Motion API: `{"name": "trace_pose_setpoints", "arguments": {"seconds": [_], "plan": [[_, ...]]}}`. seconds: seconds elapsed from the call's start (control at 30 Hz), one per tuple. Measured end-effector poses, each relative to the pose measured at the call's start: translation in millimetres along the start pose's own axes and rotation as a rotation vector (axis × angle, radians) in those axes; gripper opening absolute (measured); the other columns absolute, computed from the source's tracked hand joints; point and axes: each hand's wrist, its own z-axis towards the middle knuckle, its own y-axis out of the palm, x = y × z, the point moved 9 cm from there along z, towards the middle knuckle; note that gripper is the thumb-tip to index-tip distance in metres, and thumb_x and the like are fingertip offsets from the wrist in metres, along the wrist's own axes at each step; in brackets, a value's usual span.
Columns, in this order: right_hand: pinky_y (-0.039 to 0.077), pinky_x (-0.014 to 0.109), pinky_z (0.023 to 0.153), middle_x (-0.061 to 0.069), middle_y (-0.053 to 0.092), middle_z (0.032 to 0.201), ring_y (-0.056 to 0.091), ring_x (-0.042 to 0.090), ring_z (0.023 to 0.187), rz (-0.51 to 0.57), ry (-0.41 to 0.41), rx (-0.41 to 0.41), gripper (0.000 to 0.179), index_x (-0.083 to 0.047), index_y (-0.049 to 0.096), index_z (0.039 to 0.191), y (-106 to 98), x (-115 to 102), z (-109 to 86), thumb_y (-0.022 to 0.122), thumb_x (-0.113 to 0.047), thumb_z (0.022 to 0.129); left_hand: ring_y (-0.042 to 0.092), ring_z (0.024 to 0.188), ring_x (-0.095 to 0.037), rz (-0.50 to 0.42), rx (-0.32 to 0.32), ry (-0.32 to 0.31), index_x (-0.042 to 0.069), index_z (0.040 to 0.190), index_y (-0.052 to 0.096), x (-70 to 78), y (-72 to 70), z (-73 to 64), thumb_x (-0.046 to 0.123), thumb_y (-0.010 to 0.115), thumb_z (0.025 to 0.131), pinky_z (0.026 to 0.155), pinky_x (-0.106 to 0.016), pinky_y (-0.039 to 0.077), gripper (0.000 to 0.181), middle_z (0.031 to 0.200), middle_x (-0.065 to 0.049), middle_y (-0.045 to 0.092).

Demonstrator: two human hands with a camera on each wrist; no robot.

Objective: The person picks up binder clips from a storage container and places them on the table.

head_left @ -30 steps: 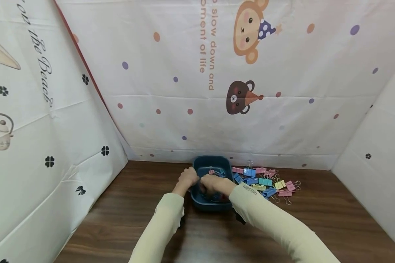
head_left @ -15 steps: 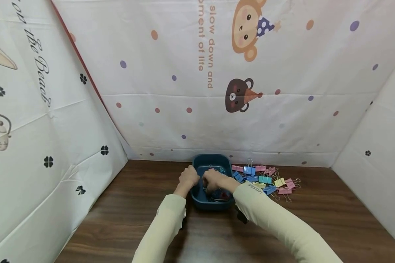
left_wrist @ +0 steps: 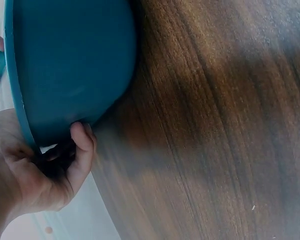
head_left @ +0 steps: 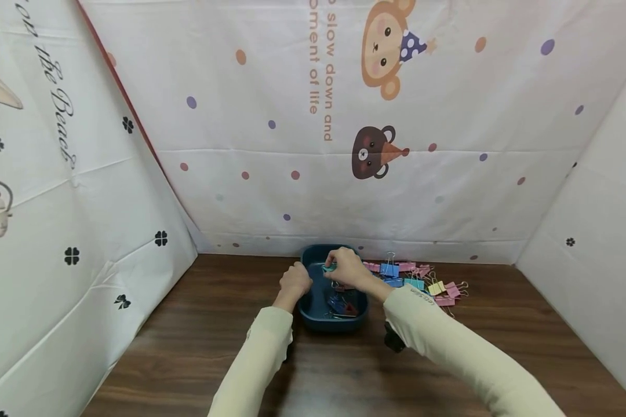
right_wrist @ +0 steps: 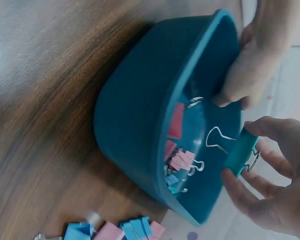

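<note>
A deep dark-teal plastic bin (head_left: 330,328) stands on the table. My left hand (head_left: 295,281) grips its left rim; in the left wrist view, the left fingers (left_wrist: 82,150) curl round the wall. Above the bin, my right hand (head_left: 348,268) pinches a teal binder clip (right_wrist: 242,151) between thumb and fingertips. Wire handles stick out on both sides of that clip. Inside the bin lie several smaller binder clips, among them a pink clip (right_wrist: 182,160) and blue and red ones. The right forearm hides part of the bin's right rim.
Right of the bin, a loose pile of large binder clips (head_left: 414,284) in pink, blue, teal and yellow lies on the brown wood-grain table (head_left: 208,347). A white printed sheet (head_left: 229,202) hangs behind, with more white sheeting on both sides.
My right hand has risen from down inside the bin to above it, bringing up the teal binder clip. My left hand keeps its grip on the rim. The head view has shifted slightly.
</note>
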Motion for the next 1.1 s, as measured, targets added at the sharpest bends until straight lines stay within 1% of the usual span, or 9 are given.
{"name": "trace_pose_setpoints", "arguments": {"seconds": [0.1,0.23,0.33,0.47,0.6,0.67,0.77,0.93,1.1], "plan": [[0.044,0.025,0.060,0.015,0.068,0.098,0.055,0.016,0.073,-0.028,0.000,0.013,0.015,-0.001,0.074,0.095,-15.2,-0.7,-10.8,0.079,-0.013,0.088,0.069,0.099,-0.039,0.000,0.031,0.004,-0.006,0.127,0.055,0.6,-2.7,0.1,0.021,0.068,0.098,0.090,-0.053,0.057,0.042,0.114,-0.025,0.067],[0.048,0.031,0.065,0.014,0.068,0.102,0.057,0.019,0.082,-0.071,-0.004,0.021,0.014,-0.004,0.073,0.095,-35.9,4.5,-32.2,0.079,-0.013,0.086,0.068,0.093,-0.037,-0.016,0.064,0.005,-0.006,0.123,0.055,0.6,-2.4,-2.2,0.019,0.068,0.097,0.087,-0.053,0.057,0.039,0.108,-0.024,0.068],[0.049,0.034,0.067,0.013,0.068,0.104,0.056,0.018,0.081,-0.089,0.008,0.023,0.012,-0.007,0.072,0.093,-49.2,14.9,-52.8,0.078,-0.011,0.084,0.068,0.087,-0.036,-0.033,0.071,0.008,-0.007,0.123,0.055,0.9,1.7,-4.8,0.017,0.067,0.097,0.084,-0.052,0.058,0.038,0.102,-0.024,0.068],[0.045,0.032,0.066,0.010,0.067,0.097,0.049,0.014,0.074,-0.109,-0.016,0.005,0.011,-0.008,0.070,0.090,-57.2,28.6,-80.3,0.078,-0.009,0.083,0.068,0.086,-0.036,-0.038,0.085,0.003,-0.008,0.125,0.055,0.5,3.4,-8.7,0.017,0.066,0.097,0.082,-0.052,0.059,0.039,0.102,-0.025,0.068],[0.042,0.028,0.064,0.005,0.065,0.088,0.046,0.011,0.071,-0.162,-0.067,-0.021,0.012,-0.009,0.069,0.088,-51.9,37.8,-104.5,0.080,-0.009,0.081,0.069,0.087,-0.035,-0.028,0.098,0.008,-0.008,0.123,0.055,1.8,-0.2,-13.6,0.018,0.065,0.098,0.082,-0.051,0.059,0.038,0.103,-0.024,0.068],[0.043,0.027,0.062,0.004,0.064,0.088,0.047,0.011,0.071,-0.208,-0.078,-0.035,0.014,-0.010,0.069,0.088,-44.9,41.2,-114.6,0.080,-0.010,0.080,0.068,0.086,-0.034,-0.032,0.106,0.015,-0.008,0.122,0.055,2.9,-2.9,-15.4,0.018,0.065,0.098,0.082,-0.050,0.059,0.037,0.102,-0.023,0.067],[0.049,0.031,0.061,0.005,0.064,0.090,0.055,0.015,0.075,-0.273,-0.053,-0.050,0.016,-0.010,0.069,0.089,-32.6,46.1,-125.2,0.082,-0.011,0.079,0.069,0.086,-0.034,-0.029,0.096,0.015,-0.007,0.122,0.055,3.9,-3.4,-12.8,0.018,0.065,0.098,0.083,-0.050,0.059,0.036,0.102,-0.023,0.068],[0.058,0.047,0.066,0.012,0.067,0.100,0.065,0.030,0.090,-0.317,0.038,-0.093,0.029,-0.002,0.072,0.101,-11.7,51.7,-132.0,0.085,-0.013,0.077,0.070,0.085,-0.034,-0.023,0.090,0.011,-0.008,0.121,0.056,3.9,-4.7,-9.7,0.018,0.066,0.097,0.082,-0.050,0.060,0.036,0.099,-0.023,0.069],[0.058,0.055,0.067,0.019,0.068,0.102,0.065,0.039,0.090,-0.367,0.061,-0.114,0.038,0.001,0.072,0.107,2.2,56.3,-131.0,0.087,-0.015,0.077,0.071,0.087,-0.035,-0.010,0.099,0.014,-0.008,0.121,0.056,3.3,-5.9,-10.8,0.018,0.065,0.098,0.083,-0.050,0.060,0.036,0.100,-0.024,0.069]]}}
